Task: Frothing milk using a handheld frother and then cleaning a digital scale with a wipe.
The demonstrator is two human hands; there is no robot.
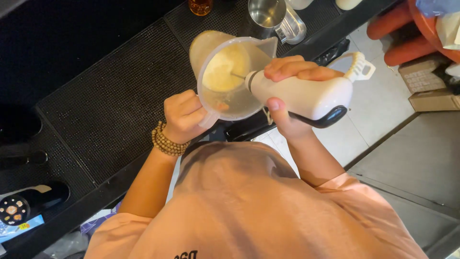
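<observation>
The left hand (183, 116) is clenched round the handle of a clear plastic jug (230, 76), holding it tilted up off the black counter (110, 96) so its mouth faces the camera. The right hand (292, 91) is wrapped round the white body of a hand mixer (306, 96), fingers over the top and thumb beneath, with the thin metal shaft poking into the pale, creamy liquid pooled in the jug's bottom. The jug looks light and fairly stiff, with thin walls that would flex a little under a hard squeeze; its smooth sides are likely slippery if wet, so the handle seems the surest place to hold it, as it is held now. Only partly full, it should not weigh much, though tilted so far the liquid sits close to the lower wall. The mixer seems heavier and rigid, its smooth casing best held around the thick middle. Beyond the jug on the ribbed counter mat stands a metal cup (267, 12) beside a glass measure (292, 29).
</observation>
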